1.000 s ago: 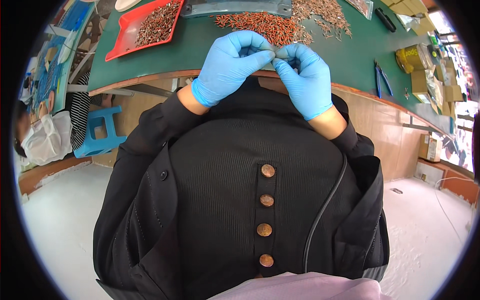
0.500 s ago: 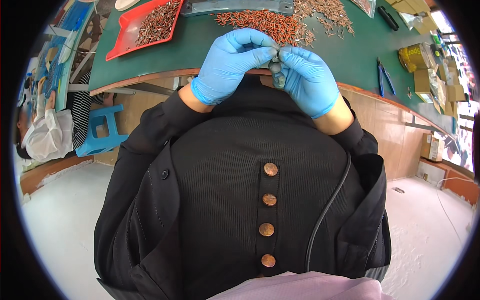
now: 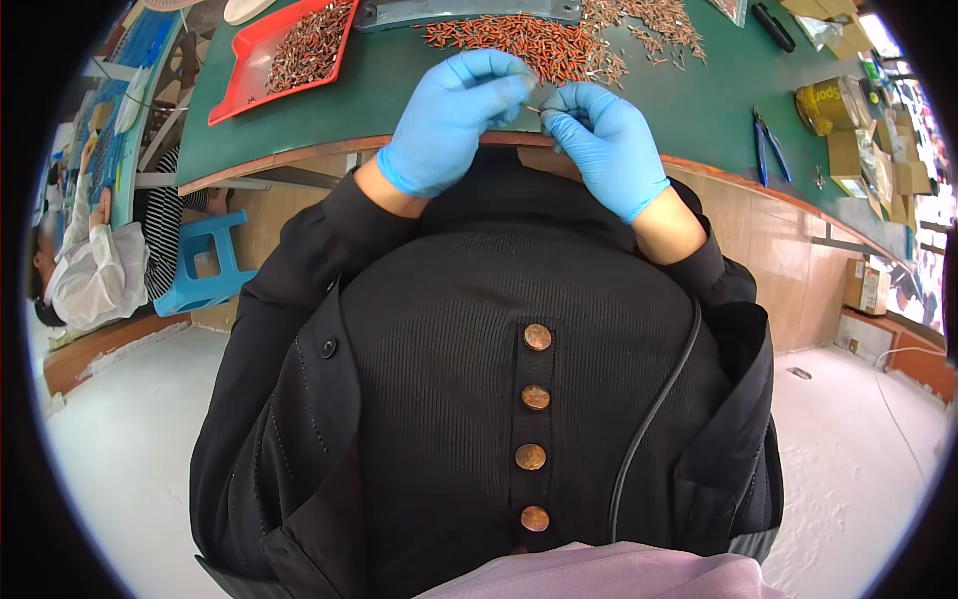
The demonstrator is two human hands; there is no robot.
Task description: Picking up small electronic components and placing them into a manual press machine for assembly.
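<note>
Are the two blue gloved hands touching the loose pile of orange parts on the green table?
Apart. The head view shows green table between the left hand, the right hand and the orange pile.

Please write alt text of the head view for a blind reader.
Two blue-gloved hands, left hand and right hand, pinch a small thin part between them over a green table. Behind them lie a pile of small orange parts and a red tray.

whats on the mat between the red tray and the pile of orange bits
In the head view, the stretch between the red tray and the pile of orange bits is bare green mat; only a grey bar lies above it.
</note>
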